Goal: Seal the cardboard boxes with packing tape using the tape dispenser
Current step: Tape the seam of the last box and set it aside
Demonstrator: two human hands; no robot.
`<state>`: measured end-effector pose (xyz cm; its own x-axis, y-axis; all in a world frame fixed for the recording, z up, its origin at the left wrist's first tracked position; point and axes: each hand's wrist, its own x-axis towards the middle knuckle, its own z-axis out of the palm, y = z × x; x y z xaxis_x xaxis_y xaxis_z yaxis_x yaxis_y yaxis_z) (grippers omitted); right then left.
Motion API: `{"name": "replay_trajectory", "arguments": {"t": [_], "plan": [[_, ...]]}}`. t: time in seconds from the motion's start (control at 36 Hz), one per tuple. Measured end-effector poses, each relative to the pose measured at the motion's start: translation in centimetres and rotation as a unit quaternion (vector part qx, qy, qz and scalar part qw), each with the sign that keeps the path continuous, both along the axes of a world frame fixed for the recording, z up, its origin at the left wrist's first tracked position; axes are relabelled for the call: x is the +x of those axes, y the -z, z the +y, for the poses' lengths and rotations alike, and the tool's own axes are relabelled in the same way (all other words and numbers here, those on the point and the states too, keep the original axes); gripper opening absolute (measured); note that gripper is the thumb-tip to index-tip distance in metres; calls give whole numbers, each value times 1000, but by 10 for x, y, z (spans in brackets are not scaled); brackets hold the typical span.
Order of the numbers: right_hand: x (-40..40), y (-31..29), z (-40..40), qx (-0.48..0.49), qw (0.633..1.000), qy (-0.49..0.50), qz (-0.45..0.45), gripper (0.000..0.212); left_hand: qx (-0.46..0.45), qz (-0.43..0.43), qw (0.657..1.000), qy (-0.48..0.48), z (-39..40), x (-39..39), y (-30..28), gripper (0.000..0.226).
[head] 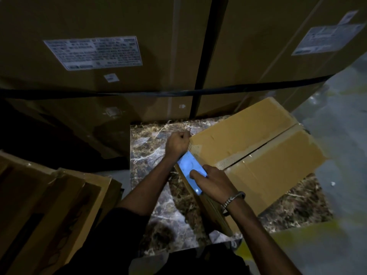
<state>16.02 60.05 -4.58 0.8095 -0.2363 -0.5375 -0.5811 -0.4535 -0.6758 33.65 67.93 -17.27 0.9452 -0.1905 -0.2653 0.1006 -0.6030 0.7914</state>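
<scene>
Here the right hand [213, 180] grips the blue tape dispenser [190, 171] — left hand [177, 142] fisted at the box [258, 147] corner.

Two tall stacked cartons [99, 26] fill the view from nine to two o'clock, bound by black straps [198, 56]; each bears a white printed label [93, 52], its text too blurred to read. A dark marbled floor slab [151, 147] lies at centre; flattened cardboard sheets [45, 205] lean at eight o'clock; pale grey floor [341, 126] shows at three o'clock.
</scene>
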Motion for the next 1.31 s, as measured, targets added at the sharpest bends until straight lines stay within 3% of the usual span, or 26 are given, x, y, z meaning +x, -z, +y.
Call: {"name": "replay_trajectory", "arguments": {"t": [0.14,0.25,0.39,0.5,0.64,0.72,0.81,1.06,1.17,1.19,1.25,1.31], "plan": [[-43,4,-14,-26,999,-2,46,38,20,-46,998,-44,-1,2,9,52],[-75,4,-20,8,998,2,63,29,50,-87,993,-61,-3,-4,8,50],[-63,15,-7,-92,993,-43,62,46,89,-167,975,-116,-4,-15,-1,44],[-57,23,-3,-112,991,-49,63,52,22,-204,968,-142,-2,-27,7,38],[-53,16,-8,-105,990,-73,63,54,-56,-155,973,-163,-21,-62,19,51],[-55,12,-14,-80,991,-81,69,58,-46,-161,970,-179,-26,-77,19,57],[-67,15,-17,-70,993,-77,52,55,-56,-193,965,-168,-25,-80,21,46],[-144,18,-41,-24,996,-85,29,45,-45,-172,970,-165,-21,-73,24,50],[-191,25,-58,-11,997,-70,25,30,-24,-184,967,-173,-24,-74,22,47],[-195,28,-59,-12,997,-72,33,39,-18,-184,967,-177,-23,-75,21,46],[-198,32,-58,-16,996,-82,35,76,7,-191,965,-180,-22,-78,20,47],[-195,33,-56,-34,995,-83,47,76,44,-203,961,-181,-21,-82,18,47]]}}
